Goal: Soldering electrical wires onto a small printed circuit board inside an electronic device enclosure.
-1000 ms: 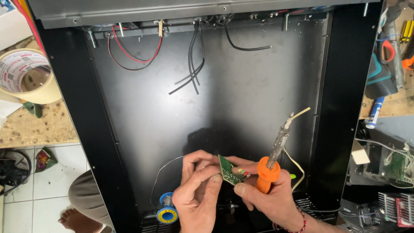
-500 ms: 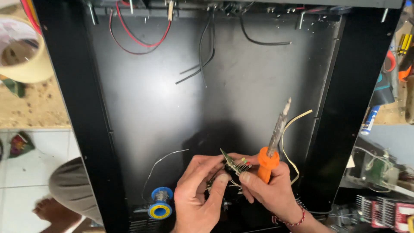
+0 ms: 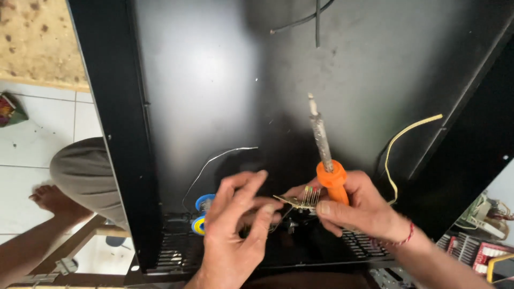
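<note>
Left hand [image 3: 233,235] half-open; right hand [image 3: 361,208] clenched

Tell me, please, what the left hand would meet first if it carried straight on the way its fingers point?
Probably the small circuit board just beyond the left hand, held by the right hand beside the soldering iron; depth is unclear.

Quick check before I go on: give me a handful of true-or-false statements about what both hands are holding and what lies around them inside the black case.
1. The right hand holds a soldering iron with an orange handle, tip pointing up. True.
2. The small circuit board lies flat on the floor tiles. False: it is held up between the two hands, in front of the black metal case.
3. The left hand grips a screwdriver. False: its fingers reach toward the board, and no tool shows in it.
4. A blue and yellow solder spool sits left of the left hand. True.
5. A yellow wire curves up beside the right hand. True.
</note>
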